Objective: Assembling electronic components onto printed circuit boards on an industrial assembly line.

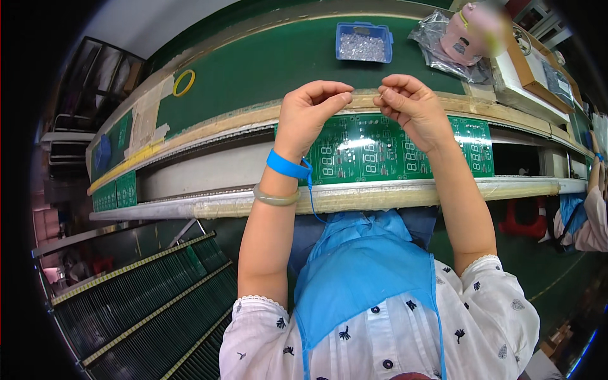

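Note:
Over the rail in front of me, both hands are raised and a short gap apart. My left hand has thumb and forefinger pinched together; whatever lies between the tips is too small to make out. A tiny, thin piece shows at the fingertips of my right hand, which is also pinched; its kind is unclear. Below them, a green circuit board panel with white digit outlines and small parts lies across the metal rails, partly hidden by my right hand and forearm. A blue wrist strap with a cord circles my left wrist.
Beyond the rail stands a blue bin of small clear pieces. A yellow ring lies at left, and a pink container on plastic wrap at right. More boards sit left on the rails; a slotted rack stands lower left.

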Tool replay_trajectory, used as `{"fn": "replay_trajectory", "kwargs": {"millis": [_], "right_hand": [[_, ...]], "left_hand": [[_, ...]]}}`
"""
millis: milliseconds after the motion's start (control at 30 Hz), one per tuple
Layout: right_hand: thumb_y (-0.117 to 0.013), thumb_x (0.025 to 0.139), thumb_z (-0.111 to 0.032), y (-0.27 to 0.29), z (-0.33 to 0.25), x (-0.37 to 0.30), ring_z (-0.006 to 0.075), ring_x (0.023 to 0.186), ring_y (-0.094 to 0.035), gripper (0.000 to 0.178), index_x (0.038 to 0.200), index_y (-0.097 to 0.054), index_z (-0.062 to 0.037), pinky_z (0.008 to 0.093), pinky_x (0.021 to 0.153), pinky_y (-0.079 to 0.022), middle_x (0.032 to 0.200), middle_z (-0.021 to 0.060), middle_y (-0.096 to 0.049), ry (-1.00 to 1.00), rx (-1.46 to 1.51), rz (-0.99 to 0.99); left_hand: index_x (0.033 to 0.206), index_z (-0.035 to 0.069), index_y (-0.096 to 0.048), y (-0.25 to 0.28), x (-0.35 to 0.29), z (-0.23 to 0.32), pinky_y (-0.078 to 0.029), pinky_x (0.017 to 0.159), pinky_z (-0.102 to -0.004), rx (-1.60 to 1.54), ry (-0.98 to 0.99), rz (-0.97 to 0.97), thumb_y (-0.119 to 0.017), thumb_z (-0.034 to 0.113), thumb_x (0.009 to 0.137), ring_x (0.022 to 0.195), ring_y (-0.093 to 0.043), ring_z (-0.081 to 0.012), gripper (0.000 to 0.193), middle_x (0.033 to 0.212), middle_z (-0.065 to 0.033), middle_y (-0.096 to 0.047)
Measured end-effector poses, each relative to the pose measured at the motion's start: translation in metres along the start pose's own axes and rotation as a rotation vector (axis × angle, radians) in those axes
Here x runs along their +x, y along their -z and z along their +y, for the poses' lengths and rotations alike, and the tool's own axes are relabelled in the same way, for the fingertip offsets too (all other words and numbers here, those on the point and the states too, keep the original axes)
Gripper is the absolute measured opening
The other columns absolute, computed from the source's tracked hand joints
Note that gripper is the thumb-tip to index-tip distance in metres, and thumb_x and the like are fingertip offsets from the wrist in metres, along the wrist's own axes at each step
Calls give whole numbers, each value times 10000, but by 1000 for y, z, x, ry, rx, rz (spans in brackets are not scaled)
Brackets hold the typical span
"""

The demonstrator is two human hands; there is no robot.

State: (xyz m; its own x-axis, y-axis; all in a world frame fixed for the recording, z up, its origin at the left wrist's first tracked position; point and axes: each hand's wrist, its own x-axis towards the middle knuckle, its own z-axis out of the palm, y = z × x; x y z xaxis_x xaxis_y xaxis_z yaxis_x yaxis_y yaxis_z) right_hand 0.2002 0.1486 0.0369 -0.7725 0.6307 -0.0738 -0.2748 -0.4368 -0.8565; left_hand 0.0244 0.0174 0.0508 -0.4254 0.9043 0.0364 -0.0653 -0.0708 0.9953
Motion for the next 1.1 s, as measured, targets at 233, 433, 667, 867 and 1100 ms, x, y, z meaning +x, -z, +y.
{"fn": "replay_trajectory", "kwargs": {"millis": [233, 433, 667, 867, 1100], "right_hand": [[-727, 875, -45, -8, 8, -5, 148, 943, -685, 278, 1140, -652, -10, 252, 847, -549, 997, 67, -702, 39, -150, -5], [-718, 864, -30, -15, 16, -8, 113, 942, -651, 263, 1122, -672, -5, 224, 859, -522, 1011, 59, -702, 116, -456, 18], [-731, 837, -60, -11, 33, -7, 125, 932, -642, 216, 1051, -718, -36, 266, 864, -505, 956, 39, -707, 223, -759, 52], [-753, 802, -132, -7, 41, -2, 184, 953, -612, 191, 987, -754, -85, 316, 859, -496, 865, 52, -702, 286, -1065, 131], [-758, 805, -175, -4, 45, -1, 163, 871, -644, 179, 976, -764, -125, 307, 817, -499, 838, 28, -725, 289, -1215, 173]], "left_hand": [[1084, 17, -733, 12, -15, -14, -511, 854, -240, 62, 7, -17, -701, 74, 896, 945, -649, -109, 200, 1025, -54, -723], [1107, 19, -729, 19, -21, -22, -512, 885, -247, 118, 22, -16, -694, 65, 899, 968, -653, -121, 215, 1068, -68, -721], [1069, 9, -722, 23, -21, -32, -515, 827, -221, 57, 53, 2, -734, 42, 855, 906, -644, -96, 217, 962, -34, -706], [1010, 15, -733, 25, -23, -35, -516, 795, -218, 67, 60, 24, -753, 51, 839, 868, -648, -94, 176, 935, -33, -712], [1012, 18, -753, 22, -26, -30, -518, 808, -224, 165, 56, 27, -759, 76, 835, 880, -660, -110, 186, 959, -56, -732]]}}
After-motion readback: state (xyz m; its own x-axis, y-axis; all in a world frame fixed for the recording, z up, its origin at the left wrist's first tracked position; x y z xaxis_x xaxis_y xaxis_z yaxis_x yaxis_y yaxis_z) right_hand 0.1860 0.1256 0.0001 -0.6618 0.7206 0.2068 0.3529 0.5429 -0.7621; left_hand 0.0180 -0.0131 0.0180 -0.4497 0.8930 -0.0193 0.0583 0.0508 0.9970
